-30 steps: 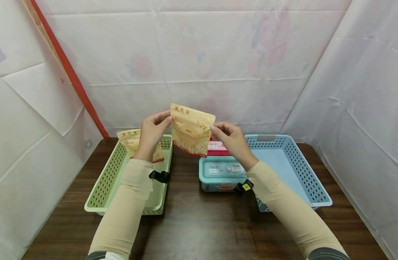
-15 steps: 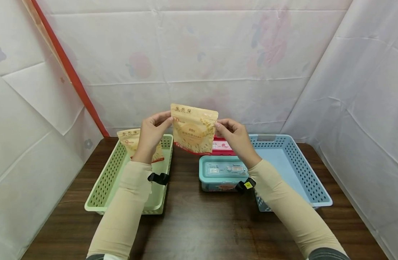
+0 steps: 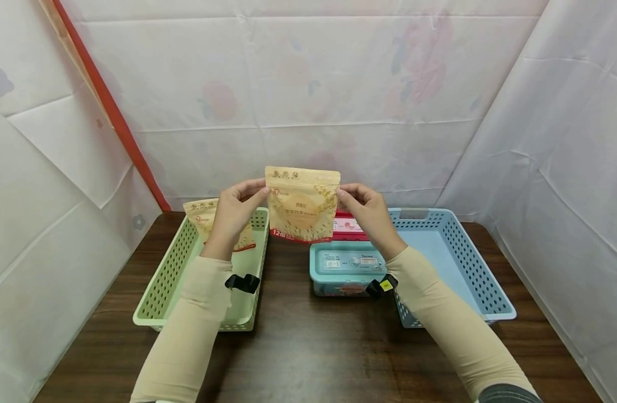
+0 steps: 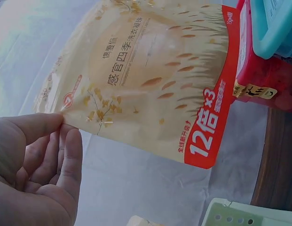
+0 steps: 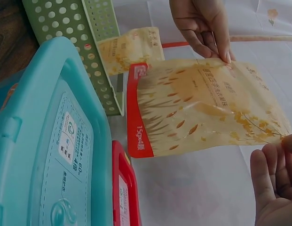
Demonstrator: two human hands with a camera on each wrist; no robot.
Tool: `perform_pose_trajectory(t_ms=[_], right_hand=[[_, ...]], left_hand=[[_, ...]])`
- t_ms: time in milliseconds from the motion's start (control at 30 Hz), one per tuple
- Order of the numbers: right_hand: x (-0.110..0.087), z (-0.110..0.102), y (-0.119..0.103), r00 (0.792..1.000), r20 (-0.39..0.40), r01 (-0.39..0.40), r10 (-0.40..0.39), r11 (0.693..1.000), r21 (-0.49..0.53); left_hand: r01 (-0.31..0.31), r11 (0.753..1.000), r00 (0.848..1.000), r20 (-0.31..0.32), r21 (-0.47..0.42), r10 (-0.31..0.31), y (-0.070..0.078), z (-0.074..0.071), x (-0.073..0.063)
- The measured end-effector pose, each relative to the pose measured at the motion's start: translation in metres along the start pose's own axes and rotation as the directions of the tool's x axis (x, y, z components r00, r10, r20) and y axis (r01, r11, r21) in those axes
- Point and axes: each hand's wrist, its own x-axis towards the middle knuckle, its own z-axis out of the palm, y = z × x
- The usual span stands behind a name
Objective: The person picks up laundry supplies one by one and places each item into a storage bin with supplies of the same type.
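Note:
A yellow laundry-pod pouch with a red bottom band hangs upright in the air, its printed front toward the head camera. My left hand pinches its left edge between thumb and fingers. On the opposite edge, my right hand holds it in the same sort of pinch. The left wrist view shows the pouch spread flat from the left fingertips. Behind my left forearm a second, matching pouch leans in the green basket, partly hidden.
A teal lidded box stands mid-table, with a red-pink box behind it, partly covered by the pouch and right hand. On the right sits a blue basket. White patterned sheeting rises behind the brown table.
The pouch has turned from a tilt to nearly level and faces the head camera more squarely. My right hand has moved slightly right; both hands keep their pinch.

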Motion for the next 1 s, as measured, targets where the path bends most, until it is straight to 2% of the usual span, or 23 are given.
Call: perform_pose_trajectory(t_ms=[567,767,1000], right_hand=[[0.001,0.004,0.007,1.000,-0.023,0.016,-0.015,0.999,0.052],[0.001,0.005,0.008,1.000,-0.028,0.016,-0.014,0.997,0.074],[0.000,0.008,0.012,0.999,-0.022,0.032,-0.030,0.996,0.079]], left_hand=[[0.010,0.996,0.999,0.052,-0.093,-0.005,-0.001,-0.004,-0.013],[0.024,0.995,0.999,0.040,-0.097,-0.020,-0.003,-0.004,-0.014],[0.008,0.992,1.000,0.021,-0.123,-0.005,-0.007,-0.004,-0.015]])
